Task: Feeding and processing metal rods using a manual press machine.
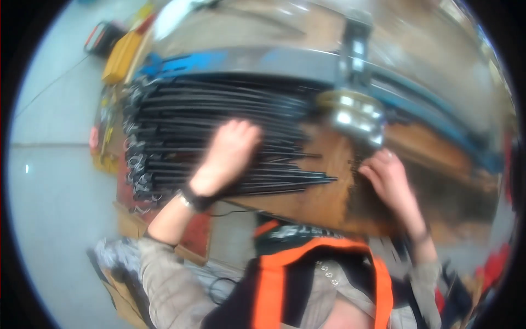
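our left hand [231, 151] over black rods [181, 116], our right hand [388, 172] near the metal cylinder [359, 112], fingers [239, 129] too blurred to tell their grip, bench [323, 149] edge toward us

Left fingers [239, 130] blurred, hiding parts of black rods [186, 119]. Right fingers [379, 159] blurred; hold unclear.
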{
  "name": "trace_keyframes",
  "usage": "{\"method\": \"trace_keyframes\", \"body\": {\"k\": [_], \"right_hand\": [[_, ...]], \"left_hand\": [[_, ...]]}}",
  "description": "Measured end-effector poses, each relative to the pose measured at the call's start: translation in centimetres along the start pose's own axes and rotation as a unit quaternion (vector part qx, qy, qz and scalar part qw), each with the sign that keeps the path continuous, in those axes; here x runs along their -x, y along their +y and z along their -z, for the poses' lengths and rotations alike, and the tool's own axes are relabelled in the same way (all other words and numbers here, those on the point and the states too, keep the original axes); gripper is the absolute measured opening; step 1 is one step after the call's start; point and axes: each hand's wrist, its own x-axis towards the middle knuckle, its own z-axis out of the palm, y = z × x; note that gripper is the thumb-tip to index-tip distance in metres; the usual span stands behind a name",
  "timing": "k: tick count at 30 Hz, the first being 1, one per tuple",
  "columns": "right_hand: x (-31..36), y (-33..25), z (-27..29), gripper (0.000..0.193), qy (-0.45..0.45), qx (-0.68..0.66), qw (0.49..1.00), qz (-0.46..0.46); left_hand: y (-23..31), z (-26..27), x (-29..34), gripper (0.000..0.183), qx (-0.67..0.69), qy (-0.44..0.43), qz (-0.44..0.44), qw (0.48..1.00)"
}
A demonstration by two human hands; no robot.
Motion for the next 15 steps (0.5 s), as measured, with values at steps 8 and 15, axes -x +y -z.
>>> {"method": "trace_keyframes", "body": {"k": [8, 15], "right_hand": [[0.8, -2.8, 0.8, 0.008, 0.058, -0.103, 0.984, -0.134], [0.5, -2.1, -0.1, 0.012, 0.033, -0.116, 0.988, -0.099]], "left_hand": [[-1.3, 0.3, -1.3, 0.019, 0.031, -0.006, -0.035, 0.999], [4.2, 1.3, -3.6, 0.011, 0.2, -0.029, -0.159, 0.966]]}}
